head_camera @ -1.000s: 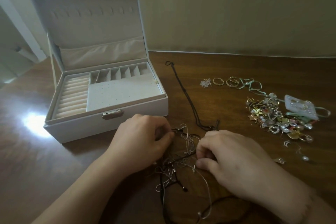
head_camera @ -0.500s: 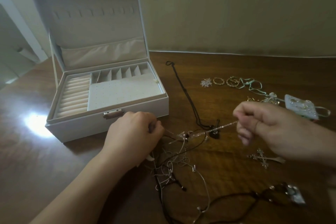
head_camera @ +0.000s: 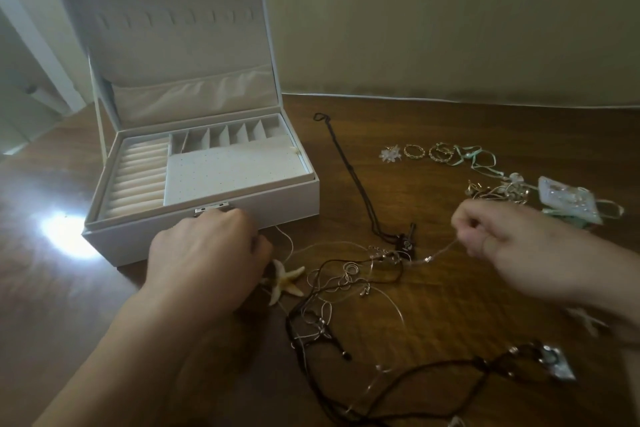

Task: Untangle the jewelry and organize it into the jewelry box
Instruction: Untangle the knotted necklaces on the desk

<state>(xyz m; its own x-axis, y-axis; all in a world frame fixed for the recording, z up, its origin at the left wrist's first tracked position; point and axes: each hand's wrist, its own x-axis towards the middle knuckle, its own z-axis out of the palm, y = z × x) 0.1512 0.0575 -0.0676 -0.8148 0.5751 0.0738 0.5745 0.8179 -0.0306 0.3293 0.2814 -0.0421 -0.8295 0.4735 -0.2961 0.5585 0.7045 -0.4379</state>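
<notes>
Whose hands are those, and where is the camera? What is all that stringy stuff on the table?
There is no robot here. A person wears a camera on their head, so you look down at their own two hands. The left hand rests curled beside a starfish charm; what it grips is hidden. The right hand pinches a thin chain and draws it out of the tangle of necklaces. A white jewelry box stands open on the table. Rings lie further back.
</notes>
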